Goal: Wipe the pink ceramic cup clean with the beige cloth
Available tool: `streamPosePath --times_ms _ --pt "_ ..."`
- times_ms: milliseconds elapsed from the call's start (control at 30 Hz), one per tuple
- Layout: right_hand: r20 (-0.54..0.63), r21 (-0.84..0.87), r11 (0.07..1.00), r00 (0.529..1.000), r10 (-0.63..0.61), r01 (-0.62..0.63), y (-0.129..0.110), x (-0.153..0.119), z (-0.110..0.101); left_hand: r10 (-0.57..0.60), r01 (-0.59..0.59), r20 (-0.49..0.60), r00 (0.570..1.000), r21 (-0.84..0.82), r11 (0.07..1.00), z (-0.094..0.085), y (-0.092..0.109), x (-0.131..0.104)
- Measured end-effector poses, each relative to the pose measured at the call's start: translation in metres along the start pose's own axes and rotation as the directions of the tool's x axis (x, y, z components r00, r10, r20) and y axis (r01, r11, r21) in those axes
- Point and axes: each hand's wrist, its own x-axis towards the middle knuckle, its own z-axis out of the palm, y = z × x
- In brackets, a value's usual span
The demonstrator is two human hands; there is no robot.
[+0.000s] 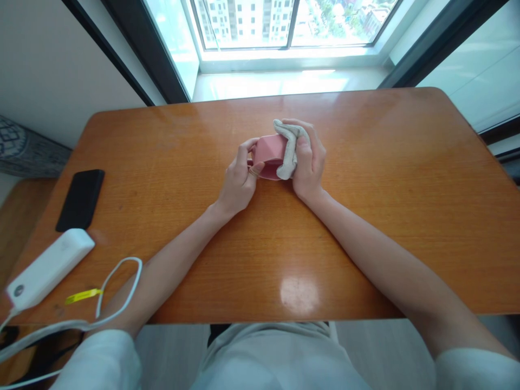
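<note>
A pink cup (pixel 271 150) is held tilted above the far middle of the table, between my two hands. My left hand (pixel 240 179) is closed on its left side, thumb toward me and fingers curled where the handle seems to be. On the cup's right end lies a folded light grey cloth (pixel 289 154). My right hand (pixel 309 160) grips this cloth and presses it against the cup, thumb on the near side and fingers over the top. The cloth and my fingers hide the cup's right part.
A wooden table (pixel 390 179) with rounded far corners spreads before me. At its left lie a black phone (pixel 80 200) and a white power strip (pixel 51 268). A white cable (pixel 117 311) with a yellow tag (pixel 83 296) loops by my left forearm. Beyond is a window (pixel 290 24).
</note>
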Motion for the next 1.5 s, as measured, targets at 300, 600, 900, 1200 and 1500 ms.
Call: streamPosePath --times_ms 300,600,900,1200,1500 --pt "-0.048 -0.016 1.0 0.999 0.012 -0.012 0.003 -0.002 -0.003 0.017 -0.013 0.066 0.998 -0.05 0.999 0.002 -0.007 0.002" --pt "-0.042 -0.008 0.999 0.998 0.038 -0.038 0.01 -0.004 -0.005 0.173 -0.159 -0.015 0.985 0.315 0.936 0.003 0.021 -0.001" --pt "0.081 -0.073 0.994 0.994 -0.071 0.077 -0.012 -0.001 -0.004 0.204 -0.2 0.049 0.978 0.507 0.839 -0.003 0.027 -0.002" --pt "0.032 -0.077 0.996 0.999 -0.038 0.041 -0.008 0.001 0.002 0.076 -0.059 -0.039 0.996 0.322 0.945 0.002 0.017 -0.005" --pt "-0.02 -0.038 0.998 0.999 0.039 -0.04 0.003 0.0 0.004 -0.006 0.006 0.008 1.0 0.037 0.999 0.006 -0.007 -0.001"
